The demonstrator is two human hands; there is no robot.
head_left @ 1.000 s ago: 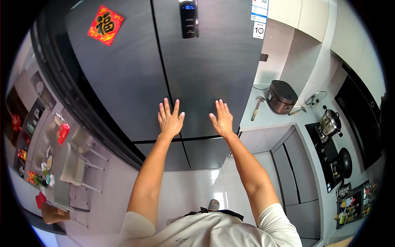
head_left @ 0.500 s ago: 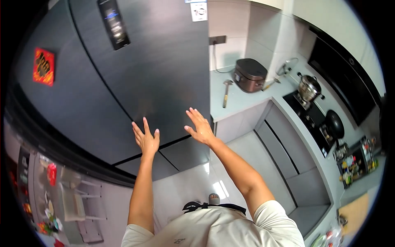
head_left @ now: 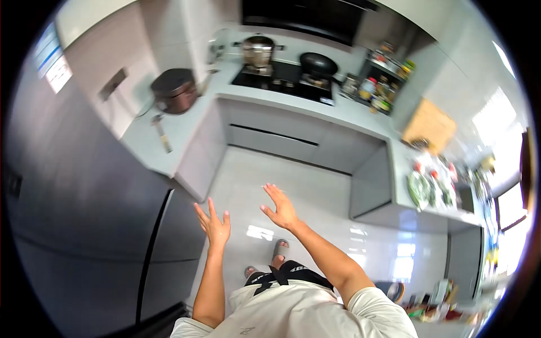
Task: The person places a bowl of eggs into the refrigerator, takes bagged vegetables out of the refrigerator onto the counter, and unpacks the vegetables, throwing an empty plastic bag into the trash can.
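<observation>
My left hand (head_left: 214, 226) is raised in front of me with fingers spread and nothing in it. It is nearest to the dark grey refrigerator (head_left: 73, 186) on the left, though I cannot tell whether there is any contact. My right hand (head_left: 281, 209) is held up over the tiled floor (head_left: 248, 169), empty, its thumb apart from the fingers. Farther off, a brown rice cooker (head_left: 173, 91) sits on the counter (head_left: 197, 121), with a ladle (head_left: 162, 133) lying in front of it.
A steel pot (head_left: 258, 53) and a black wok (head_left: 318, 65) stand on the gas stove (head_left: 282, 81). Seasoning bottles fill a rack (head_left: 389, 76) beside them. On the right counter are a cutting board (head_left: 431, 125) and bagged vegetables (head_left: 431, 183). Grey base cabinets (head_left: 282, 129) edge the floor.
My view has swung right, from the refrigerator front to the stove and right counter. Both hands stay raised and empty, now with the floor behind them instead of the refrigerator doors.
</observation>
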